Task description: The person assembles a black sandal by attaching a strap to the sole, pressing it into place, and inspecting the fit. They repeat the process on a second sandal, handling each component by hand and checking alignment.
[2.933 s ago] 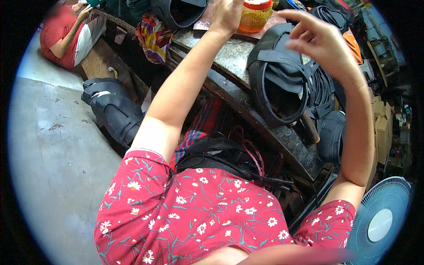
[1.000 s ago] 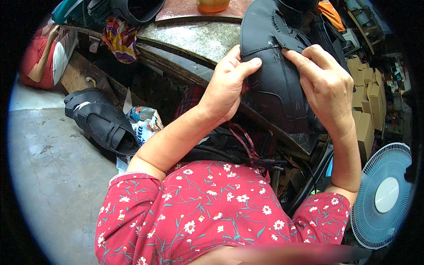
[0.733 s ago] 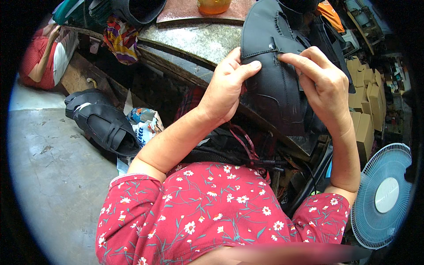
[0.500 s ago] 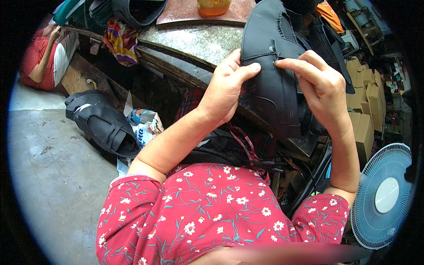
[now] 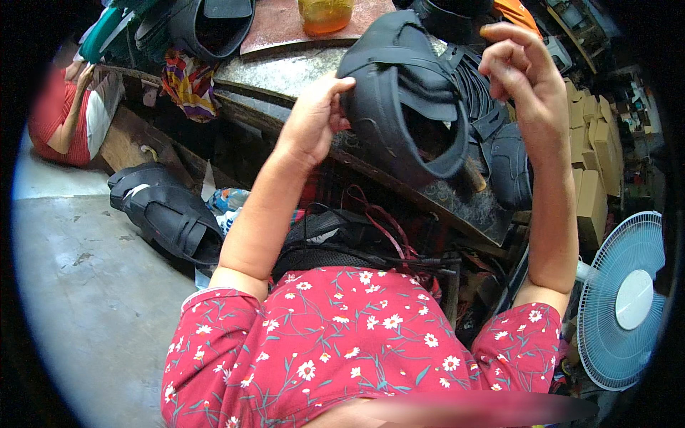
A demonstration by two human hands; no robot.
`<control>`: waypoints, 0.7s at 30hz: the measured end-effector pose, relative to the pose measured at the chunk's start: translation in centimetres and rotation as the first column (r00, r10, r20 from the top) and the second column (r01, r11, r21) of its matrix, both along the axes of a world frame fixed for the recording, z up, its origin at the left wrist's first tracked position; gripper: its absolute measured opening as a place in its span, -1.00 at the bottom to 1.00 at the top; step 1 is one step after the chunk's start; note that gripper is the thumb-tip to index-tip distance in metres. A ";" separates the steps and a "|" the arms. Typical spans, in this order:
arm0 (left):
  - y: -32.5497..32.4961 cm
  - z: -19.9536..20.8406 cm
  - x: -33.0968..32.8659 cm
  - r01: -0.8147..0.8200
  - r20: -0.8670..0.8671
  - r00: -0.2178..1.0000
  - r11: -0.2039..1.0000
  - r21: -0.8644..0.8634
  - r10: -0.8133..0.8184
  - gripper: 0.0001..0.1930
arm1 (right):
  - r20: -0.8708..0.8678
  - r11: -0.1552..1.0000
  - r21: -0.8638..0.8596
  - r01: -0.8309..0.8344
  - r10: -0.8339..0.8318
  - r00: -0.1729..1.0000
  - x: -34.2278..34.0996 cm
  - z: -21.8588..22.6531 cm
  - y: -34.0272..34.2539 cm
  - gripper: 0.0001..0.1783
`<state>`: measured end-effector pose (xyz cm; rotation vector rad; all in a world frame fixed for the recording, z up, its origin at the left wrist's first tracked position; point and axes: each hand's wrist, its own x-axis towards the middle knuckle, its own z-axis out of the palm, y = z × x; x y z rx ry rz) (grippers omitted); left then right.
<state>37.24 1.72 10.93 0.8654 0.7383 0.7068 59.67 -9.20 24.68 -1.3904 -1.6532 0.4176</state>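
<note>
A black shoe upper [image 5: 378, 107] with a wide strap and a round foot opening is tilted above the worktable in front of me. My left hand [image 5: 316, 118] grips its left edge, thumb on top and the other fingers partly hidden behind it. My right hand [image 5: 521, 75] is raised to the right of the upper, apart from it. Its index finger is bent forward with a yellowish-brown tip, the other fingers curl loosely, and nothing shows between them. More black uppers [image 5: 508, 160] lie on the table below this hand.
A jar of amber liquid [image 5: 325, 16] stands on a reddish board [image 5: 275, 28] at the back. Black shoe uppers [image 5: 171, 214] are piled at left. A fan [image 5: 621, 303] and cardboard boxes [image 5: 589, 200] are at right. Another person [image 5: 71, 121] sits far left.
The upper has turned so its foot opening faces me, and has shifted left with my left hand. My right hand has lifted off its surface and moved up and right.
</note>
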 end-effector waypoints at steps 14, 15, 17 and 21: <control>-7.7 8.0 3.7 0.348 -0.329 0.873 0.013 0.937 0.359 -0.49 | -0.502 0.968 -0.003 0.252 -0.219 0.836 2.0 -7.1 0.5 -0.54; -7.7 8.0 4.8 0.548 -0.548 0.752 0.113 0.829 0.367 -0.48 | -0.519 0.970 -0.019 0.243 -0.217 0.827 1.8 -7.6 0.0 -0.54; -6.8 7.7 6.1 0.666 -0.690 0.633 0.209 0.717 0.352 -0.52 | -0.523 0.980 0.007 0.199 -0.166 0.836 1.3 -8.4 -1.4 -0.55; -4.9 6.1 3.7 0.418 -0.464 0.884 0.527 0.740 -0.049 -0.63 | -0.494 0.964 0.001 0.264 -0.229 0.839 0.2 -9.1 -3.4 -0.61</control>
